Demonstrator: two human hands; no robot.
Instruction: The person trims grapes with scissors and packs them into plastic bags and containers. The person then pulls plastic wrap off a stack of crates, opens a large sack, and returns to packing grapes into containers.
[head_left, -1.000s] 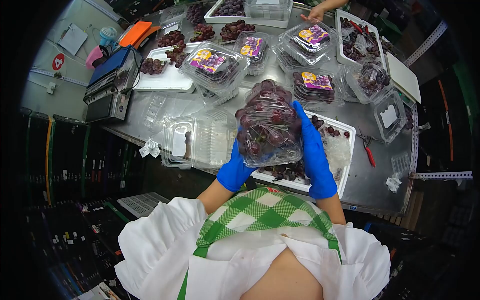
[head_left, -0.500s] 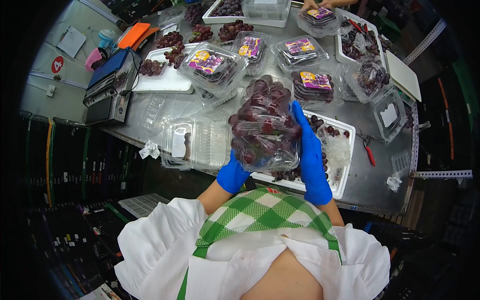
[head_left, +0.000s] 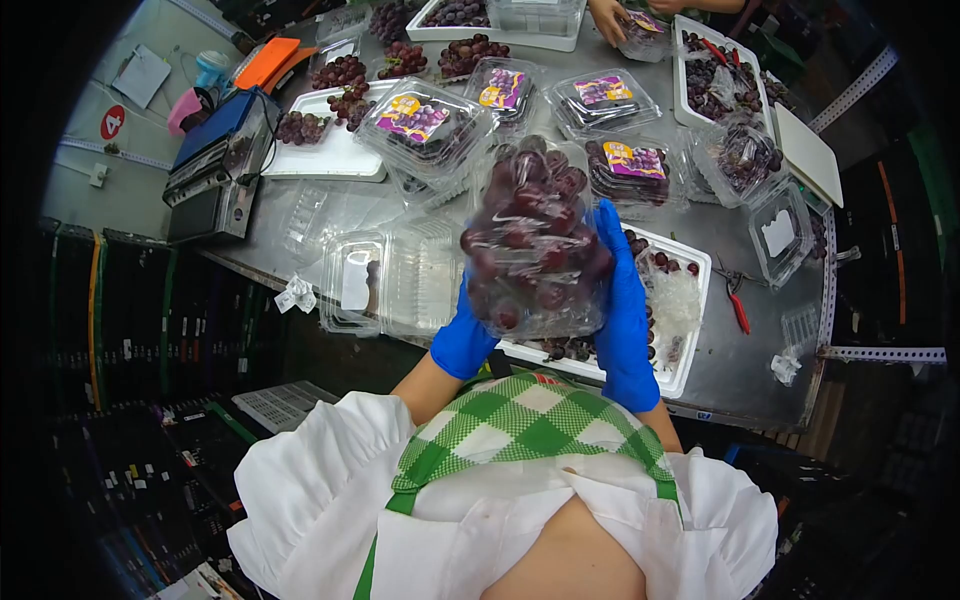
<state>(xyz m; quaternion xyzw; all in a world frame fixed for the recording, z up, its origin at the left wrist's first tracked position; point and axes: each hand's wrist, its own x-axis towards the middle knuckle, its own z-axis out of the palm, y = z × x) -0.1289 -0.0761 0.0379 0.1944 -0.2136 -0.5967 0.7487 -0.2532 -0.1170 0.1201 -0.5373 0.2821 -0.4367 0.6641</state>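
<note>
Both my blue-gloved hands hold up a clear plastic clamshell of dark red grapes [head_left: 535, 240] in front of my chest. My left hand [head_left: 466, 335] supports its lower left side, with the fingers mostly hidden behind the pack. Along the right side, my right hand [head_left: 622, 300] presses with its fingers stretched upward. Underneath, partly covered by the pack and my right hand, lies a white tray [head_left: 690, 340] with loose grapes and crumpled clear plastic. An open clear clamshell [head_left: 415, 275] with a white pad sits to the left of my left hand.
Labelled grape packs [head_left: 420, 120] stand across the metal table [head_left: 740, 370]. Red-handled snips [head_left: 738, 305] lie to the right. A blue-topped scale-like device [head_left: 215, 165] is at the left edge. Across the table, another person's hand [head_left: 608, 20] touches a labelled pack.
The grape pack in my hands has shifted and tilted slightly, with my hands moving along. Across the table, the other person's hands and pack have moved a little.
</note>
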